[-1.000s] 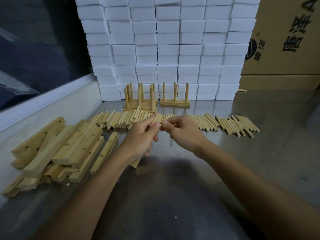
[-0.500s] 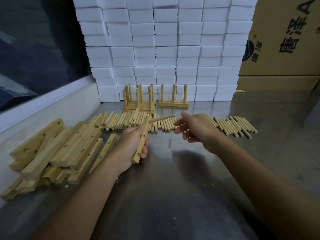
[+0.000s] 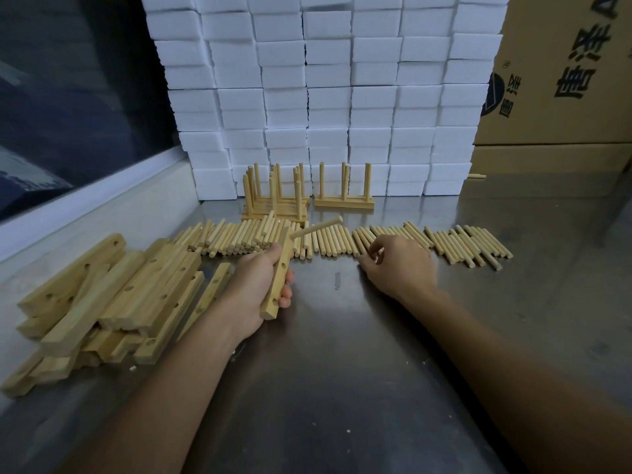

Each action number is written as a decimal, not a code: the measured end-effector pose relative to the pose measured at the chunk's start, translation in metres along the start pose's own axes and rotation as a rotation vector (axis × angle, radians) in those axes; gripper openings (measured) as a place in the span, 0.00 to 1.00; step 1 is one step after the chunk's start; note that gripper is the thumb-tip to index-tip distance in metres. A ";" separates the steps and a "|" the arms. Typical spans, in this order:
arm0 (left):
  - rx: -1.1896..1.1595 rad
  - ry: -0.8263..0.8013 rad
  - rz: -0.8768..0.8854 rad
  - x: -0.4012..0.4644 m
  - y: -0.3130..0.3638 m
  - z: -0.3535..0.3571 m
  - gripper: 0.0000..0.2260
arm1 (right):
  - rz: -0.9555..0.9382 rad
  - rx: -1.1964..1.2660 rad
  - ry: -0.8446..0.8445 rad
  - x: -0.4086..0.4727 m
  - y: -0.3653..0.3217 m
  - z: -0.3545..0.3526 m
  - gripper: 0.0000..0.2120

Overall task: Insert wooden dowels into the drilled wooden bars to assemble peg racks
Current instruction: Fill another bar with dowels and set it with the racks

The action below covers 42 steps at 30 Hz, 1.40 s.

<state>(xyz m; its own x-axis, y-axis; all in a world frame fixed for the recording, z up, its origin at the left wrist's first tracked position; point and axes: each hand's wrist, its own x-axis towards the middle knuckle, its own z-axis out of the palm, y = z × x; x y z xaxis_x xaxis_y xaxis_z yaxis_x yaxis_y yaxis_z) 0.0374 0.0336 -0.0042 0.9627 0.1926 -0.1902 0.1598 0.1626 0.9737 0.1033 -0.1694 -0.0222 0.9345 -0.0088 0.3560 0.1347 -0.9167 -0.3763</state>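
Hands – left [image 3: 259,284] grips bar [image 3: 279,275], dowel [image 3: 316,227] now seated | right [image 3: 398,265] dropped onto dowel row [image 3: 441,241], fingers curled there

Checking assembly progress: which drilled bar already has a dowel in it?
The bar gripped in the left hand. One dowel sticks out of its top hole; the bars in the pile have none.

Right hand [image 3: 398,265] fingertips curled under among pale wooden dowel row [image 3: 441,241], grip on any dowel unclear; brown printed cardboard box [image 3: 561,73] cut by right edge; heap of drilled pale wooden bars [image 3: 102,302] hides lower bars; far finished peg racks [image 3: 273,196] overlap, count unclear.
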 end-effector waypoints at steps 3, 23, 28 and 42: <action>0.010 0.000 -0.003 0.000 0.000 0.000 0.16 | 0.004 -0.031 0.010 0.003 0.000 0.003 0.14; -0.002 0.008 -0.005 0.003 -0.002 -0.002 0.17 | 0.248 1.070 0.147 0.001 0.000 -0.017 0.08; -0.011 0.005 -0.003 0.002 -0.001 -0.002 0.16 | 0.279 1.213 0.056 -0.003 -0.003 -0.020 0.08; -0.035 -0.002 0.003 0.004 -0.002 -0.004 0.17 | 0.653 1.748 -0.113 0.001 -0.005 -0.024 0.02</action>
<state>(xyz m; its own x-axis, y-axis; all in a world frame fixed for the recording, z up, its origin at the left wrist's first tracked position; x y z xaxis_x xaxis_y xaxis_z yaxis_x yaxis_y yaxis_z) 0.0398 0.0380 -0.0075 0.9637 0.1908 -0.1865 0.1487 0.1961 0.9692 0.0957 -0.1749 0.0006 0.9759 -0.0548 -0.2112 -0.1336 0.6153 -0.7769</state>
